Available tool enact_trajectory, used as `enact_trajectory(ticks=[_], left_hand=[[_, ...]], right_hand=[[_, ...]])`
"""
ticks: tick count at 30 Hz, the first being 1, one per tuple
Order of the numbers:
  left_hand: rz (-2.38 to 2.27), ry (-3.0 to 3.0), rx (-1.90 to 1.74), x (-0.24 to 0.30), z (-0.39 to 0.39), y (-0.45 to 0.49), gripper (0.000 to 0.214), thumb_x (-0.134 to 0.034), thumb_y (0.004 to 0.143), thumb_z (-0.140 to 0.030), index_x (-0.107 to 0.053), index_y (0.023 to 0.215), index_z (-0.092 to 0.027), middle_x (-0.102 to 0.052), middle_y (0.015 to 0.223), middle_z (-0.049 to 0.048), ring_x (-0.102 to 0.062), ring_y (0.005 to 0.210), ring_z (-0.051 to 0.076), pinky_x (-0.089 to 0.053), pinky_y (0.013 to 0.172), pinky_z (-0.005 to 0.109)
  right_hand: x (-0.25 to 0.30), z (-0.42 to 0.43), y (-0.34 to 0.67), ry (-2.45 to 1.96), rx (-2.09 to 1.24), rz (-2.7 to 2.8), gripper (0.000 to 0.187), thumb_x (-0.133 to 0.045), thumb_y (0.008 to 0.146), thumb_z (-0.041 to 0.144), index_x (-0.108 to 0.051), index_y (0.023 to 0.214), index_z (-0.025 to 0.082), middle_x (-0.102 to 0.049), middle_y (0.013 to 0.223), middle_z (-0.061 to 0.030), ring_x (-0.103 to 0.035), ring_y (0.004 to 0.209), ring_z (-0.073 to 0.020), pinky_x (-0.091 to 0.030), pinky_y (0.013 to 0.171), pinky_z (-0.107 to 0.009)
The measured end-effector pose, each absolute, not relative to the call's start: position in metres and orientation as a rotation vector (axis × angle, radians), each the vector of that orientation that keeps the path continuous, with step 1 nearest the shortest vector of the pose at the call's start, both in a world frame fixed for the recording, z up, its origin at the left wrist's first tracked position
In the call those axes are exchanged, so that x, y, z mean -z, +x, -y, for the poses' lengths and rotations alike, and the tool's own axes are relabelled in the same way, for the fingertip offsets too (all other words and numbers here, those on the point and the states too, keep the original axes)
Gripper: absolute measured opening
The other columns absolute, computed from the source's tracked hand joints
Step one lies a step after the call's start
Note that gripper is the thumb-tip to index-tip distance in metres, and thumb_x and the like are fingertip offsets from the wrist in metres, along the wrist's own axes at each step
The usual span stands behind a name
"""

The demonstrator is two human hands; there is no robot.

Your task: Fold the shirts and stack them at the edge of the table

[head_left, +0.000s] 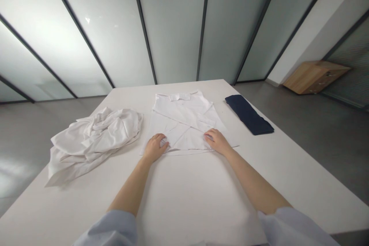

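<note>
White polo shirt lay centred on desk, toward far edge. Left hand curled on near hem, pinch unclear; right hand flat, fingers together. Light-blue cuffs cut off below.

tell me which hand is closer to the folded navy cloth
Right. The right hand rests on the white shirt on the side facing the navy cloth; the left hand rests on the shirt's opposite side, farther off.

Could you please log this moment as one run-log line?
left hand: on white shirt hem | right hand: same hem | left: crumpled white pile | right: folded navy cloth | surface: white table
</note>
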State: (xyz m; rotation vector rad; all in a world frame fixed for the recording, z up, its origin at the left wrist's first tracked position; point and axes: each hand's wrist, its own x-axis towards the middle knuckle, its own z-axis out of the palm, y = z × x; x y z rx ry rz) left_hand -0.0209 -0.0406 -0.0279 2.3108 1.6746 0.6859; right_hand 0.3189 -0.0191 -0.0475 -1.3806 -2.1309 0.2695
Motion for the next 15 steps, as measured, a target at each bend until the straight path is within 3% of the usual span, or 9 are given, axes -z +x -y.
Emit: enact_trajectory(ticks=[3, 6, 9, 15], left_hand=[[-1.673, 2.330, -0.643, 0.028, 0.044, -0.020, 0.042, -0.060, 0.082, -0.046, -0.060, 0.114, -0.020, -0.060, 0.123, 0.0103, -0.056, 0.115, 0.026, -0.043, 0.101, 0.041], [-1.690, 2.374, -0.614, 0.026, 0.047, -0.016, 0.068, -0.067, 0.073, -0.057, -0.053, 0.128, -0.019, -0.049, 0.138, 0.0143, -0.046, 0.127, 0.031, -0.039, 0.106, 0.047], [-1.575, 2.480, -0.576, 0.022, 0.051, -0.008, 0.084, -0.073, 0.065, -0.061, -0.049, 0.134, -0.019, -0.042, 0.145, 0.0158, -0.040, 0.132, 0.033, -0.035, 0.108, 0.050], [-1.380, 2.621, -0.512, 0.016, 0.055, 0.005, 0.045, -0.074, 0.073, -0.045, -0.067, 0.112, -0.023, -0.058, 0.126, 0.0110, -0.051, 0.119, 0.028, -0.041, 0.102, 0.045]], right_hand=[[0.046, 0.021, 0.318, -1.375, -0.262, 2.143, 0.014, -0.052, 0.086, 0.023, -0.066, 0.087, 0.020, -0.065, 0.092, -0.0068, -0.058, 0.089, -0.0204, -0.045, 0.083, -0.033], [0.043, 0.023, 0.317, -1.391, -0.227, 2.137, 0.008, -0.054, 0.083, 0.022, -0.062, 0.081, 0.021, -0.063, 0.087, -0.0054, -0.057, 0.084, -0.0200, -0.045, 0.080, -0.032], [0.037, 0.027, 0.315, -1.365, -0.173, 2.126, 0.004, -0.056, 0.081, 0.022, -0.058, 0.079, 0.021, -0.061, 0.083, -0.0046, -0.056, 0.082, -0.0203, -0.044, 0.077, -0.032], [0.032, 0.035, 0.301, -1.153, -0.244, 2.222, 0.010, -0.056, 0.085, 0.024, -0.064, 0.087, 0.020, -0.068, 0.090, -0.0071, -0.061, 0.088, -0.0213, -0.047, 0.082, -0.035]])
